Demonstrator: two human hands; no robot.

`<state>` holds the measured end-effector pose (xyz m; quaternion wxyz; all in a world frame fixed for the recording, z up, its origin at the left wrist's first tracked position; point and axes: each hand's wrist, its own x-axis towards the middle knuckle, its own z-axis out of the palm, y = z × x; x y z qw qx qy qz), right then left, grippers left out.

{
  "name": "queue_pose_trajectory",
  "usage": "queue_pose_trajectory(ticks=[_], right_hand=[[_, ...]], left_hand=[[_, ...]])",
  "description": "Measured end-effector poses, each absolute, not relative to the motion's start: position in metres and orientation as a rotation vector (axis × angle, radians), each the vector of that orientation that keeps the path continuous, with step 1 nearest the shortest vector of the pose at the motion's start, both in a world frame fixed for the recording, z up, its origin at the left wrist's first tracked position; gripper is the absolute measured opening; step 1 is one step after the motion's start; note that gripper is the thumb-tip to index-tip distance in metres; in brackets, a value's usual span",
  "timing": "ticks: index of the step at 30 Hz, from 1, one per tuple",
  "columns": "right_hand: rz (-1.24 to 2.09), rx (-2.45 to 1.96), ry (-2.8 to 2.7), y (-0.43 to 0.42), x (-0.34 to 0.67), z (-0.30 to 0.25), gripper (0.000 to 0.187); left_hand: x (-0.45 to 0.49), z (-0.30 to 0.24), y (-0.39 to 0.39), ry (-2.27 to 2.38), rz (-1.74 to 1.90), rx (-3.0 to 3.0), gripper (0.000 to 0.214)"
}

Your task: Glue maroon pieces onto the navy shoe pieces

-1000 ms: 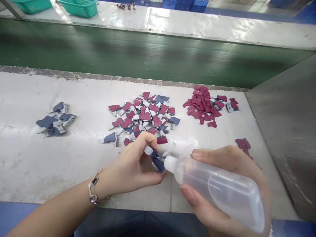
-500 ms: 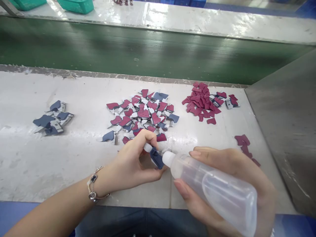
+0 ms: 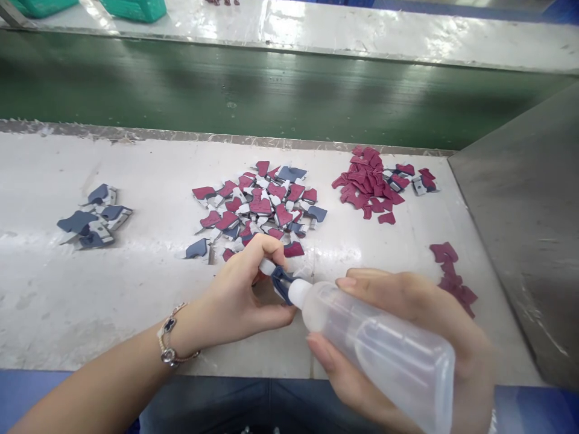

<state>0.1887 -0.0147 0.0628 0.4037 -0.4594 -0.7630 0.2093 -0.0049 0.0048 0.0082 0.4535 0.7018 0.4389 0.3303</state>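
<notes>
Between the thumb and fingers of my left hand (image 3: 244, 289) is a small dark blue plastic piece (image 3: 281, 283). A small white cap (image 3: 267, 266) also shows at those fingers. My right hand (image 3: 420, 319) is wrapped round a translucent squeeze bottle (image 3: 380, 343), which is tilted with its white tip end (image 3: 299, 293) pointing at the blue piece. The tip's very end is hidden against the piece, so I cannot tell whether they touch. Just beyond my left hand lies a pile of maroon, blue and white pieces (image 3: 260, 205).
Loose maroon pieces (image 3: 364, 181) are heaped at the back right, with several more (image 3: 452, 280) nearer the metal side wall (image 3: 525, 229). A few blue and white pieces (image 3: 94, 223) lie at left. A green panel (image 3: 226, 90) rises behind the table, and green baskets (image 3: 136, 9) stand above it.
The bottle and my right hand have shifted slightly left, bringing the white tip closer over the blue piece. The blue piece appears turned a little in my left fingers.
</notes>
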Motion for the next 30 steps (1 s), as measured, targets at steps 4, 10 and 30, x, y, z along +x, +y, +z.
queue_pose_trajectory(ticks=[4,10,30], right_hand=[[0.491,-1.227,-1.964,-0.018,0.190,0.061,0.034],[0.476,-1.223,-1.998,-0.019,0.194,0.064,0.034],[0.667,-1.137,-1.988,-0.012,0.194,0.064,0.032]], left_hand=[[-0.008,0.007,0.006,1.112,0.831,1.794,0.047],[-0.010,0.007,0.008,1.120,0.852,1.806,0.047],[-0.009,0.006,0.006,1.178,0.747,2.021,0.038]])
